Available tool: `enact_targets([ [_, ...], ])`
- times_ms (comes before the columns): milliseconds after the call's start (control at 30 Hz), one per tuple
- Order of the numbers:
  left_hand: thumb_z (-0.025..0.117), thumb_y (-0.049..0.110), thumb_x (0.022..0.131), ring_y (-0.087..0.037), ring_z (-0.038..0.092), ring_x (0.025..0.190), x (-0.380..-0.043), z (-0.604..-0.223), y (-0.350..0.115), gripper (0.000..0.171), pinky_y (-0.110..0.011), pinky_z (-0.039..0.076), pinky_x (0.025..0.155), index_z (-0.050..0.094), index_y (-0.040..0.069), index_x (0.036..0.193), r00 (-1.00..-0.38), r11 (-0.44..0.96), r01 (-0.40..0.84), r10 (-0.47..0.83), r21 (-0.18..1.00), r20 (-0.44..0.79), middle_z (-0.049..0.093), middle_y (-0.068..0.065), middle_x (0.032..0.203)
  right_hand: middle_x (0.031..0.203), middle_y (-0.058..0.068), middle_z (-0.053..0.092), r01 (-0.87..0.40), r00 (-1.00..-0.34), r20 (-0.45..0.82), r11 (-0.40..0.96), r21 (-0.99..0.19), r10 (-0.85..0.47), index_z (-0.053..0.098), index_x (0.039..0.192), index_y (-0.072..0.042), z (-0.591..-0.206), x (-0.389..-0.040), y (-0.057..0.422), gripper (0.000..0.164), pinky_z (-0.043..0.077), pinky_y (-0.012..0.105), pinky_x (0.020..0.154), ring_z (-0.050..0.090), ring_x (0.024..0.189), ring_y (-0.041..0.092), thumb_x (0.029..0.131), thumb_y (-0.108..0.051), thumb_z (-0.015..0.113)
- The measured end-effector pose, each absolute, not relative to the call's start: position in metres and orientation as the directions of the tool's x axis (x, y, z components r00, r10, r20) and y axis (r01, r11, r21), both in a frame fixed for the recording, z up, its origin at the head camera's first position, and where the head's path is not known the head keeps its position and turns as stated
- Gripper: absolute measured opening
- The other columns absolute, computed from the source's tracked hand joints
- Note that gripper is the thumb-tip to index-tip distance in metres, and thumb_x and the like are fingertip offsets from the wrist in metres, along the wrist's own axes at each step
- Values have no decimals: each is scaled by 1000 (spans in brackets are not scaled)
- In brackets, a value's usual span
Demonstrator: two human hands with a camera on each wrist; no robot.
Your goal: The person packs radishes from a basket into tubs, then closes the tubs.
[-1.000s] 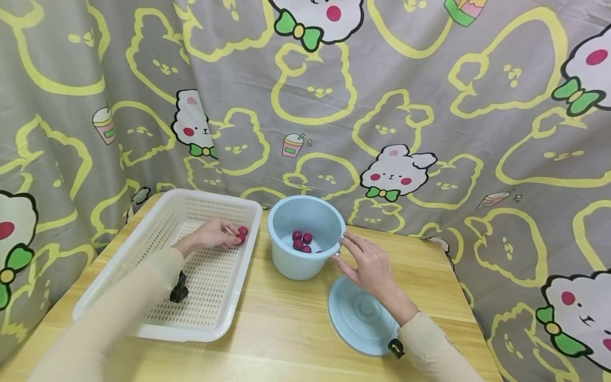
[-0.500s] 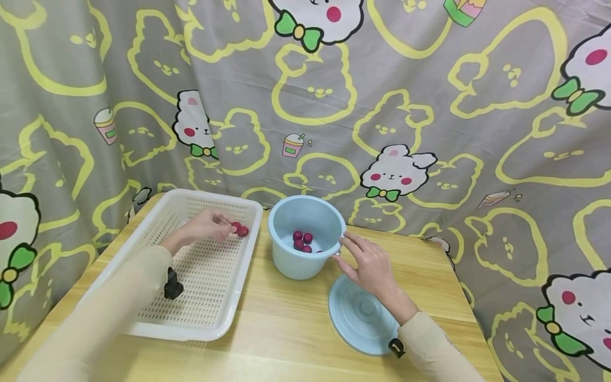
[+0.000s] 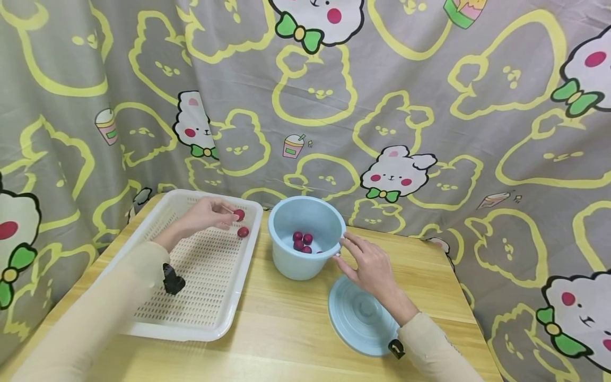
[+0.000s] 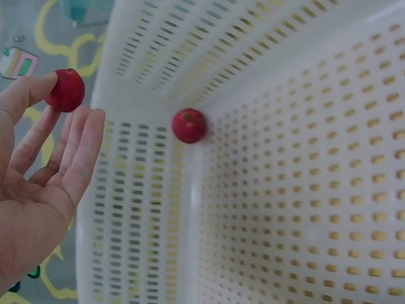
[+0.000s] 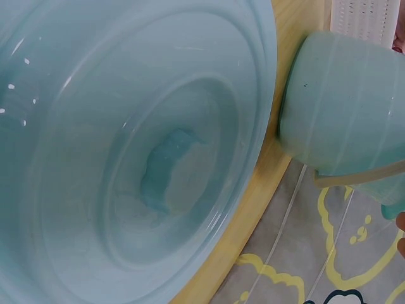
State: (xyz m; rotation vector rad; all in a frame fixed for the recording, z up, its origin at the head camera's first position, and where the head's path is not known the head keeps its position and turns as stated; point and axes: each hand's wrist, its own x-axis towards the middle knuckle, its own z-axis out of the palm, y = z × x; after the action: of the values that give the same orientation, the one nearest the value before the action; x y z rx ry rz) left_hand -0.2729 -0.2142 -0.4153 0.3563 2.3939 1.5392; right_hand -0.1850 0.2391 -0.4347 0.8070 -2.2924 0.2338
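Head view: at work over a pale wood-grain desk, backed and flanked by a grey curtain printed with yellow animal outlines, white animal heads in green bows and pink drink cups. Pinching a small red fruit between the thumb and fingers of the left hand, raised near the far right corner of a white perforated basket, above a second fruit lying in that corner. Touching the right side of a light-blue bucket at the rim with the right hand, with fingers mostly straight and thumb apart. Inside the bucket, in a loose cluster, four dark red fruits in plain sight, plus part of another behind the near rim.

Across the desk from left to right: past the long basket, past the bucket near the back edge, to a round light-blue lid lying flat, partly beneath the right hand and forearm. In beige sleeves, with black devices at both wrists. From the right wrist, looking past the lid to bare wood grain, a tan handle along the bucket and curtain folds beyond the desk's edge.
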Motion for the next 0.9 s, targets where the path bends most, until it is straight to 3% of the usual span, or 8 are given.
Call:
enact_targets([
  [200, 77, 33, 98, -30, 78, 106, -272, -401, -206, 47, -43, 65, 97, 65, 2, 130, -937, 403, 68, 340, 913, -81, 73, -19, 121, 126, 14, 77, -616, -563, 668, 786, 52, -486, 76, 124, -9, -436, -185, 239, 70, 68, 48, 77, 79, 102, 33, 105, -68, 42],
  [433, 78, 30, 97, -19, 78, 97, -273, -387, -189, 42, -49, 64, 99, 67, 3, 128, -929, 386, 75, 361, 920, -76, 73, -21, 118, 125, 13, 77, -612, -563, 668, 789, 58, -487, 76, 124, -10, -436, -186, 239, 69, 68, 47, 77, 79, 100, 33, 106, -67, 41],
  [567, 78, 27, 97, -21, 77, 96, -273, -380, -176, 38, -50, 64, 98, 68, 4, 126, -927, 385, 88, 369, 919, -65, 73, -25, 120, 126, 13, 77, -608, -568, 664, 792, 59, -486, 76, 124, -10, -437, -186, 239, 68, 68, 47, 77, 79, 101, 32, 106, -66, 41],
  [733, 79, 24, 97, -31, 77, 101, -272, -370, -158, 34, -52, 64, 98, 69, 5, 123, -917, 366, 114, 397, 924, -44, 75, -18, 114, 126, 12, 77, -605, -572, 662, 794, 58, -484, 75, 124, -11, -437, -186, 239, 68, 68, 47, 77, 79, 100, 32, 106, -67, 40],
  [900, 79, 21, 96, -29, 77, 101, -270, -361, -141, 30, -51, 65, 96, 71, 5, 120, -897, 332, 136, 441, 933, -26, 77, -15, 115, 125, 12, 77, -607, -572, 662, 793, 56, -484, 76, 124, -10, -437, -186, 239, 69, 68, 47, 77, 79, 100, 32, 106, -67, 41],
])
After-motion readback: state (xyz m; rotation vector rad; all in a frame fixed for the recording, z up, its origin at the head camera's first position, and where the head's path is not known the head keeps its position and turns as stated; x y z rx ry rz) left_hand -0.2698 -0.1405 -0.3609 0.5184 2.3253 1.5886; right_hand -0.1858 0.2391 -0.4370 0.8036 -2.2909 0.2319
